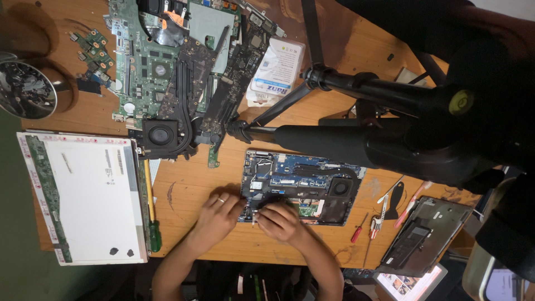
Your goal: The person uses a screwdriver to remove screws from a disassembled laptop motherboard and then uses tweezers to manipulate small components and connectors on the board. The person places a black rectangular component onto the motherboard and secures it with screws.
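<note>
Laptop (298, 187) is sitting open-bellied in the middle of the wooden table (184, 189), just in front of me. There's only the head view, so here's what I get from it.

Progress, as far as I can judge: the bottom cover is already off, so the blue board, heat pipe and fan (340, 187) are all exposed. A battery in its cover (421, 237) lies well off to the right, which looks like the removed half. The board itself is in the chassis, so I'd guess the strip-down is partway, with the inner parts yet to come out. A red screwdriver (357, 234) lies just right of the laptop, untouched.

Hands: my left hand (218, 214) rests on the laptop's left edge, fingers (231, 203) loosely curled and close together, steadying it rather than gripping. My right hand (280, 221) is on the near edge of the board, fingertips bunched as if pinching something small, but I can't tell what, it's too tiny.

Elsewhere: a bare screen panel (83, 198) lies to the left, a pile of green boards (178, 61) at the far side, and a dark tripod (356, 139) crosses the view.
</note>
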